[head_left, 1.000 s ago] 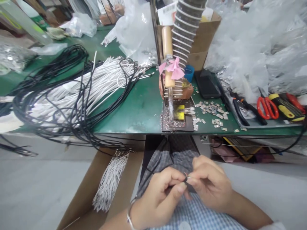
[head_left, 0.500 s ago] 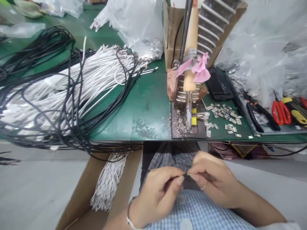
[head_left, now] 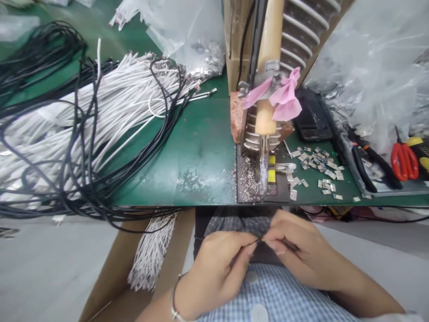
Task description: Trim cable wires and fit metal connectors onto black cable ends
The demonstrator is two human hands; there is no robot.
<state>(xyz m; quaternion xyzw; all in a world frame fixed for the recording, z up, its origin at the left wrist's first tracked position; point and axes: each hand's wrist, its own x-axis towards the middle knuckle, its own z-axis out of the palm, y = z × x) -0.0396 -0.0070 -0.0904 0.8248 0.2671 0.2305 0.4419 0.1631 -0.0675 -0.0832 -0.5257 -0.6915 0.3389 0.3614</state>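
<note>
In front of the blue checked clothing, my left hand [head_left: 223, 264] pinches a thin black cable [head_left: 258, 240] close to its end. The thumb and forefinger of my right hand [head_left: 298, 250] are closed on the tip of the same cable, where its fine wire ends are mostly hidden. Beyond my hands, a wooden-handled soldering iron [head_left: 266, 120] is clamped with its tip pointing down over a dark plate [head_left: 243, 179] strewn with solder bits. Small metal connectors [head_left: 315, 158] lie scattered to the right of the plate.
White cables [head_left: 127, 89] and looped black cables [head_left: 77, 152] cover the green table's left side. A box [head_left: 117, 259] below holds more white cables. On the right are a phone [head_left: 313, 118], red-handled cutters [head_left: 404, 161] in a tray, and plastic bags [head_left: 365, 67].
The view has shifted slightly, so the tabletop sits a little lower. Both hands keep their pinch on the cable, and the coloured wire ends between the fingertips show less than before.
</note>
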